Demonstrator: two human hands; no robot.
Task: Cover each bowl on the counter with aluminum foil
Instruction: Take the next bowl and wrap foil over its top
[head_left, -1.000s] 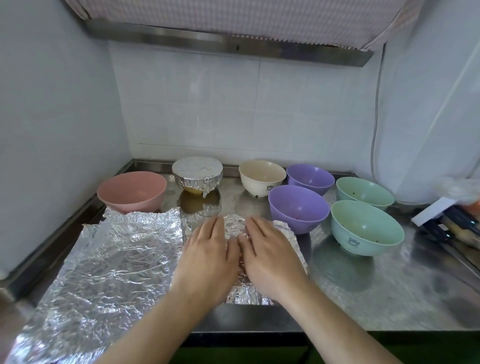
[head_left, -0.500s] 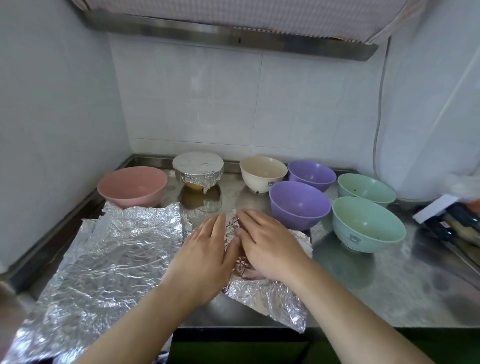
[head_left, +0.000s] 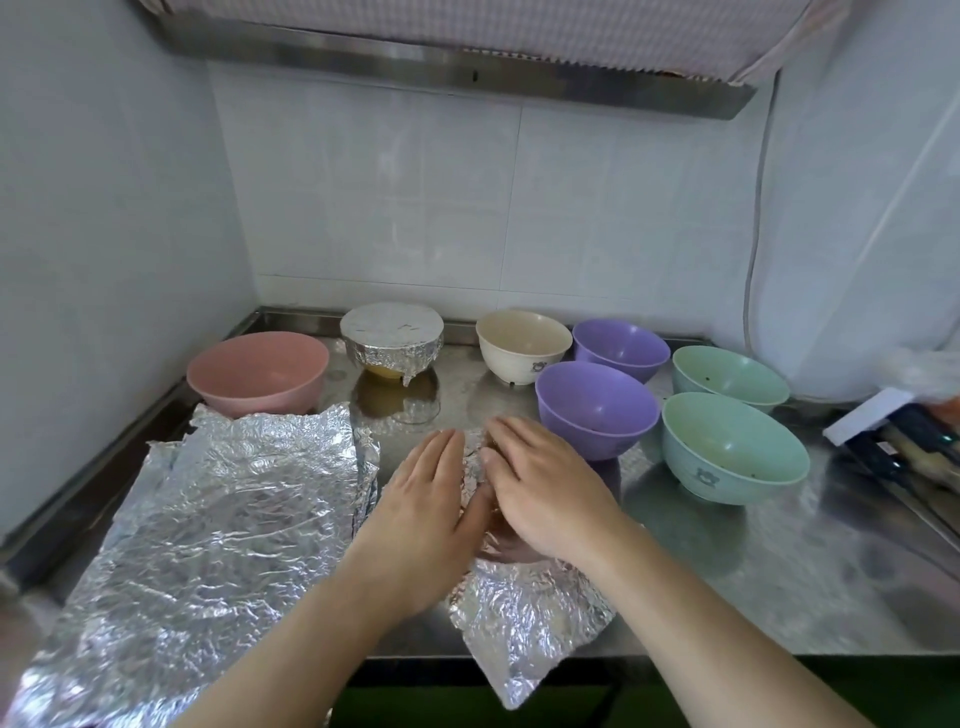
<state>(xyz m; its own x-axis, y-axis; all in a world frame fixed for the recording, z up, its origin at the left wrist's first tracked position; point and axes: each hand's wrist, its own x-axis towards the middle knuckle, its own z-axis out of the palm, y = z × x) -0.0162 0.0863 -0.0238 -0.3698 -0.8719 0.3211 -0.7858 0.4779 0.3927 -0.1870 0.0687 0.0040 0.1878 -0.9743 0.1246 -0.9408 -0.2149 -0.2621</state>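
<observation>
Both my hands lie side by side, palms down, on a small crumpled foil piece (head_left: 530, 623) at the counter's front edge. My left hand (head_left: 415, 519) and my right hand (head_left: 545, 493) press it with fingers stretched out. Its near corner hangs over the edge. What lies under it is hidden. A large foil sheet (head_left: 223, 530) is spread to the left. At the back stands a foil-covered bowl (head_left: 392, 332). Uncovered are a pink bowl (head_left: 257, 371), a cream bowl (head_left: 522, 345), two purple bowls (head_left: 621, 348) (head_left: 597, 408) and two green bowls (head_left: 730, 374) (head_left: 735, 447).
The steel counter (head_left: 779, 571) is boxed in by a wall on the left and tiles behind. A white box and dark utensils (head_left: 878, 421) lie at the far right. A hood edge (head_left: 467, 73) runs overhead, and a cable (head_left: 753, 260) hangs down the right wall.
The small foil piece has slid toward me and now hangs over the front edge. My right hand has turned leftward across it; my left hand stays beside it.
</observation>
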